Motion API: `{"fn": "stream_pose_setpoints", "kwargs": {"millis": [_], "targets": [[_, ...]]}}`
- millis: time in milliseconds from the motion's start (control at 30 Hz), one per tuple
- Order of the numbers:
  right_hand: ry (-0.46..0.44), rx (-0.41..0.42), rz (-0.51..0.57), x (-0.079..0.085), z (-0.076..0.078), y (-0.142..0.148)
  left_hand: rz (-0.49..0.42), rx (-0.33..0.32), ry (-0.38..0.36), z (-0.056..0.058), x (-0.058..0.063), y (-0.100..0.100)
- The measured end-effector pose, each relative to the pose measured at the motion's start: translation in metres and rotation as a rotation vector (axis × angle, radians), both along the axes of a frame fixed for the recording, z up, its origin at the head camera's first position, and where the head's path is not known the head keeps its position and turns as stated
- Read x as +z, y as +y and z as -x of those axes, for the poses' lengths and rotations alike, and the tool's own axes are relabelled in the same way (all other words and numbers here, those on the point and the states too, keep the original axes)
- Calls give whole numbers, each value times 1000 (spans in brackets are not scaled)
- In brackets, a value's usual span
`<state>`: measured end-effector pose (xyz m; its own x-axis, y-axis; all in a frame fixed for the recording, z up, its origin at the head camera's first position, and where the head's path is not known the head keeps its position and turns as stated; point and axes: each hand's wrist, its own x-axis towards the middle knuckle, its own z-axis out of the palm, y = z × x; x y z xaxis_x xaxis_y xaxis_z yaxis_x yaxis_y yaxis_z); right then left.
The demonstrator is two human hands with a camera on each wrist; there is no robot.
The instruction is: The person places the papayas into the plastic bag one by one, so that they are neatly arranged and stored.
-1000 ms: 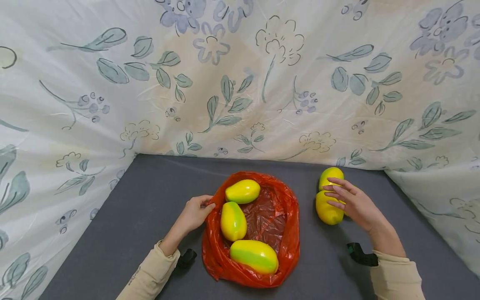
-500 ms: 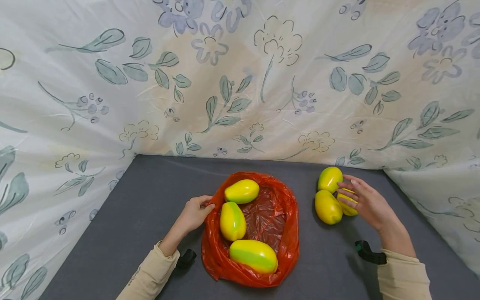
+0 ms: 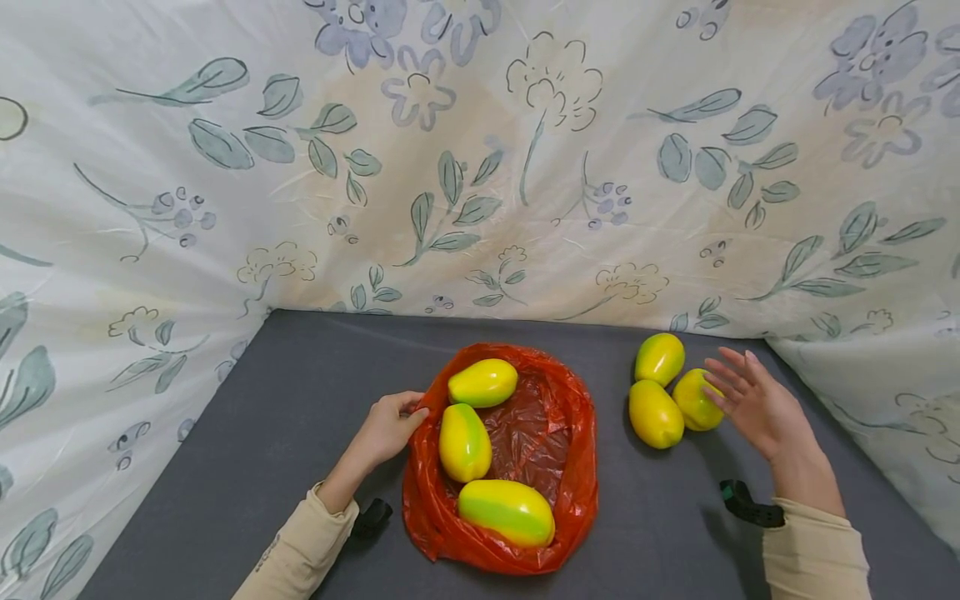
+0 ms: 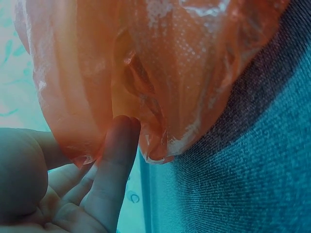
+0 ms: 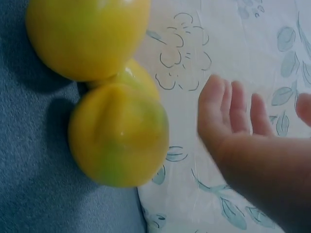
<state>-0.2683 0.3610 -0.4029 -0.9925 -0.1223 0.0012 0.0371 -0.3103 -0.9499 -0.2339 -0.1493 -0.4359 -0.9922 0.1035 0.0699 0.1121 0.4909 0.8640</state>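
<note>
A red plastic bag stands with its mouth rolled wide on the dark table. Inside lie three yellow-green fruits shaped like papayas: one at the back, one at the left, one at the front. My left hand pinches the bag's left rim; the left wrist view shows the fingertips at the hanging red plastic. My right hand is raised with spread, relaxed fingers and holds nothing. Just left of it, three more such fruits sit clustered: a rear one, a front one and a right one.
A dark grey cloth covers the table. Floral curtains rise along the back and both sides. A black wrist device is on the right wrist, another on the left.
My right hand has drawn back to the right, from over the clustered fruits to beside them, uncovering the right one. The left hand and bag stay in place.
</note>
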Motion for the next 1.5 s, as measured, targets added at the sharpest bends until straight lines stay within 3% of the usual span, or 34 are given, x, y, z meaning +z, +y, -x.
{"fn": "stream_pose_setpoints", "kwargs": {"millis": [100, 333, 600, 700, 800, 933, 1167, 1400, 1500], "targets": [[-4, -41, 10, -3, 2, 6, 1, -1, 9, -1, 0, 0], [-11, -15, 217, 8, -8, 4, 3, -1, 19, -1, 1, 0], [-66, -79, 256, 5, -10, 11, 1, -1, 14, -1, 0, 0], [-79, -126, 210, -4, -7, 19, 0, -3, 14, -1, 0, 0], [-108, -236, 90, -16, 1, 28, 4, -3, 19, -1, 1, 0], [-208, -333, 7, -22, 4, 31, 8, -4, 25, -1, 1, 0], [-371, -393, -40, -14, -1, 20, 3, -3, 22, -1, 2, 0], [-447, -437, -107, -41, 17, 39, -3, -7, 16, -2, 1, 0], [-460, -417, -180, -39, 15, 33, -4, -8, 16, -1, 1, 0]]}}
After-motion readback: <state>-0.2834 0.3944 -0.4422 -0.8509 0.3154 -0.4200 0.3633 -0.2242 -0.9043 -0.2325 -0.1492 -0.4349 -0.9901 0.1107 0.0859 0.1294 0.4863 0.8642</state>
